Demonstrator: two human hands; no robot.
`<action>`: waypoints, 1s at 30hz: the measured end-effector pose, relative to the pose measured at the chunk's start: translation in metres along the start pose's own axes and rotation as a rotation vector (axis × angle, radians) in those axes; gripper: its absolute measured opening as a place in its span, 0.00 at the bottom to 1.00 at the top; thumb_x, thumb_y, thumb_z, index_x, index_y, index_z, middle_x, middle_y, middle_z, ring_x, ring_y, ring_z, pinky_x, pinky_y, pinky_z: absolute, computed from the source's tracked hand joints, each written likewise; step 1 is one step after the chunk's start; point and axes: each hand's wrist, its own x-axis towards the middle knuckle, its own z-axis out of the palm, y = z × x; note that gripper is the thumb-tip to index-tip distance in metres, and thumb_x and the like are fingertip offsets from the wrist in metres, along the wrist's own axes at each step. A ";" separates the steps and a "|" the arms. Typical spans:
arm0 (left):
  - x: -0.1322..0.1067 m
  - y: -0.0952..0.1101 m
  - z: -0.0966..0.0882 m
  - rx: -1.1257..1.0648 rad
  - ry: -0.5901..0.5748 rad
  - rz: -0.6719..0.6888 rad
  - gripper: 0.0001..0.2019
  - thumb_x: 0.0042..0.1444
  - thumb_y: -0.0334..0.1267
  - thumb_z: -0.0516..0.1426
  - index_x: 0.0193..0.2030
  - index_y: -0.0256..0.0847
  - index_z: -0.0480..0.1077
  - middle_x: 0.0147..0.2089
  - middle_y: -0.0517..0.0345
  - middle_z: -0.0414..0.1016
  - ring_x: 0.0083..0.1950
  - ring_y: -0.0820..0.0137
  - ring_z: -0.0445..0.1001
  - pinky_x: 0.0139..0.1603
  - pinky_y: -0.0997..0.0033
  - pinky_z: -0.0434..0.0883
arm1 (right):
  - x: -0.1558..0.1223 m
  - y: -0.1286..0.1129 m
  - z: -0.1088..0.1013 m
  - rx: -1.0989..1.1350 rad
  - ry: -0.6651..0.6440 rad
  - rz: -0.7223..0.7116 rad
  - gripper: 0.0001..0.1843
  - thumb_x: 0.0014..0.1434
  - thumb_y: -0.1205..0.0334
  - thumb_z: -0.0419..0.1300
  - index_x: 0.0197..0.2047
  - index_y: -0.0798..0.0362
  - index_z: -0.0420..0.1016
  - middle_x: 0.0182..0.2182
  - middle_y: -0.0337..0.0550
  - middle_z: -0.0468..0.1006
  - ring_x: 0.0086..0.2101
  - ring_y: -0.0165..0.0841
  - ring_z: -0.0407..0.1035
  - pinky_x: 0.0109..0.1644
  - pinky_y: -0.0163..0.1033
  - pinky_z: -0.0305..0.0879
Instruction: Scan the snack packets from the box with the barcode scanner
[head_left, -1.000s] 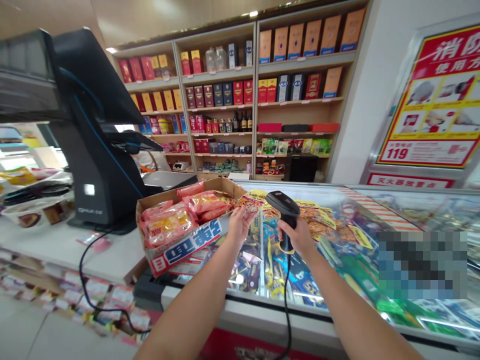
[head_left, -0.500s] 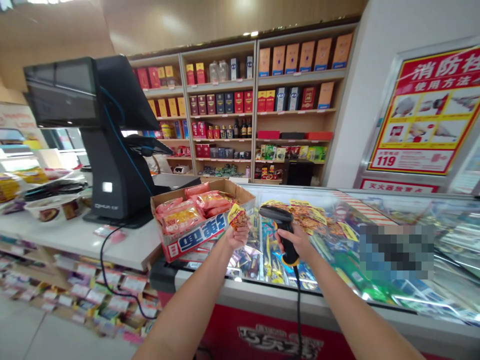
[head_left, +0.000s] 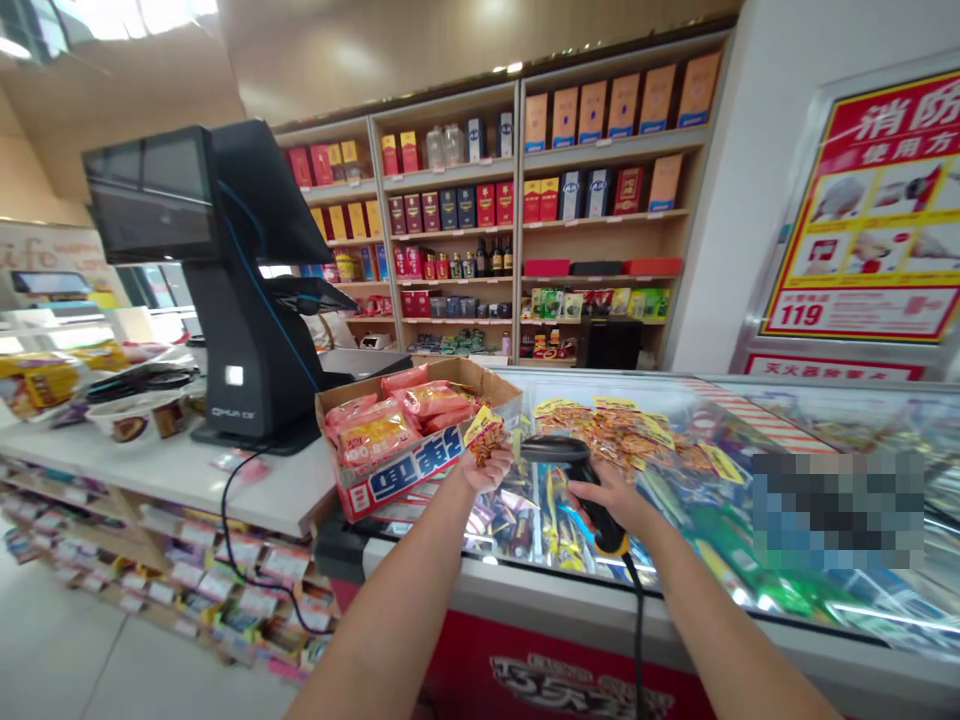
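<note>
My left hand (head_left: 489, 468) is closed on a small snack packet (head_left: 484, 432) with a yellow top and brown contents. In my right hand (head_left: 611, 497) is a black barcode scanner (head_left: 559, 450), its head facing left toward the packet, a short gap apart. A cable runs down from the scanner's handle. Several similar snack packets (head_left: 622, 430) lie on the glass top of the chest freezer (head_left: 675, 606), behind and right of the scanner. An open cardboard box (head_left: 352, 490) of pink-wrapped packs (head_left: 379, 432) stands just left of my left hand.
A black point-of-sale terminal (head_left: 255, 330) stands on the white counter (head_left: 277, 490) at left, beside bowls (head_left: 139, 415). Shelves of boxed goods (head_left: 450, 210) line the back wall. A red and yellow poster (head_left: 862, 220) hangs at right. Part of the freezer's right side is pixelated.
The scanner has tilted, its handle swinging rightward while its head stays near the packet. Both hands keep their holds. The whole view has shifted slightly, moving the scene right.
</note>
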 end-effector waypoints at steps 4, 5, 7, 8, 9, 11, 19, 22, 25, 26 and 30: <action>0.002 0.001 -0.007 -0.018 0.030 0.039 0.07 0.60 0.26 0.49 0.33 0.40 0.59 0.19 0.65 0.56 0.12 0.81 0.54 0.08 0.87 0.50 | -0.001 -0.003 0.003 -0.036 0.016 -0.022 0.18 0.48 0.49 0.65 0.29 0.52 0.65 0.16 0.34 0.70 0.13 0.27 0.63 0.17 0.33 0.61; 0.002 0.001 -0.008 -0.014 0.031 0.035 0.07 0.60 0.26 0.49 0.33 0.40 0.59 0.20 0.65 0.57 0.12 0.82 0.54 0.08 0.87 0.49 | -0.002 -0.004 0.004 -0.038 0.023 -0.027 0.18 0.48 0.49 0.65 0.28 0.52 0.64 0.15 0.34 0.69 0.13 0.27 0.62 0.17 0.33 0.61; 0.003 0.002 -0.010 0.004 0.019 0.011 0.06 0.59 0.26 0.49 0.33 0.40 0.59 0.20 0.64 0.58 0.11 0.83 0.54 0.07 0.89 0.48 | -0.004 -0.006 0.005 -0.045 0.026 -0.028 0.18 0.48 0.49 0.65 0.28 0.52 0.64 0.14 0.34 0.69 0.13 0.27 0.62 0.17 0.33 0.61; 0.003 0.002 -0.011 0.014 0.011 -0.002 0.06 0.59 0.26 0.49 0.32 0.39 0.59 0.20 0.64 0.58 0.11 0.84 0.54 0.07 0.89 0.48 | -0.004 -0.007 0.006 -0.049 0.028 -0.029 0.17 0.48 0.49 0.65 0.28 0.52 0.64 0.14 0.34 0.69 0.13 0.27 0.62 0.17 0.33 0.61; 0.003 0.002 -0.011 0.026 0.005 -0.014 0.06 0.59 0.25 0.49 0.32 0.39 0.59 0.21 0.64 0.58 0.11 0.85 0.54 0.07 0.90 0.48 | -0.004 -0.008 0.006 -0.052 0.030 -0.030 0.17 0.47 0.49 0.65 0.29 0.52 0.64 0.14 0.34 0.69 0.13 0.27 0.62 0.17 0.33 0.61; 0.003 0.002 -0.011 0.054 0.007 -0.025 0.06 0.58 0.25 0.49 0.32 0.39 0.60 0.20 0.64 0.58 0.10 0.85 0.53 0.07 0.90 0.47 | -0.005 -0.010 0.008 -0.054 0.033 -0.036 0.17 0.47 0.50 0.64 0.30 0.52 0.65 0.14 0.33 0.69 0.13 0.28 0.62 0.17 0.34 0.61; 0.000 -0.001 -0.005 0.127 0.084 0.041 0.05 0.59 0.27 0.49 0.35 0.39 0.62 0.20 0.63 0.59 0.10 0.83 0.53 0.06 0.89 0.47 | -0.002 -0.006 0.004 -0.072 -0.011 -0.035 0.16 0.50 0.50 0.63 0.27 0.53 0.66 0.13 0.35 0.69 0.13 0.27 0.62 0.18 0.34 0.61; -0.002 0.000 -0.005 0.123 0.097 0.031 0.05 0.59 0.27 0.48 0.34 0.38 0.62 0.20 0.63 0.60 0.11 0.83 0.53 0.06 0.90 0.47 | 0.000 -0.003 0.004 -0.091 -0.031 -0.036 0.15 0.51 0.51 0.62 0.25 0.54 0.67 0.13 0.37 0.69 0.13 0.27 0.62 0.19 0.33 0.61; -0.002 0.000 -0.005 0.129 0.106 0.029 0.05 0.59 0.27 0.49 0.34 0.38 0.62 0.20 0.63 0.59 0.11 0.83 0.53 0.07 0.90 0.47 | -0.001 -0.002 0.006 -0.058 -0.001 -0.040 0.15 0.50 0.51 0.63 0.26 0.53 0.67 0.13 0.36 0.69 0.13 0.28 0.63 0.18 0.33 0.61; -0.002 -0.001 -0.004 0.139 0.113 0.019 0.05 0.59 0.27 0.49 0.34 0.38 0.62 0.20 0.64 0.59 0.11 0.83 0.53 0.07 0.90 0.47 | -0.002 -0.003 0.006 -0.030 0.029 -0.045 0.15 0.49 0.51 0.63 0.26 0.53 0.67 0.14 0.36 0.70 0.14 0.28 0.63 0.18 0.34 0.61; 0.012 -0.007 0.004 0.244 0.185 0.002 0.04 0.59 0.28 0.50 0.34 0.37 0.63 0.19 0.65 0.57 0.11 0.83 0.53 0.09 0.88 0.44 | -0.002 -0.014 -0.006 0.086 0.204 -0.050 0.16 0.49 0.49 0.64 0.26 0.53 0.68 0.16 0.37 0.70 0.15 0.28 0.64 0.18 0.34 0.63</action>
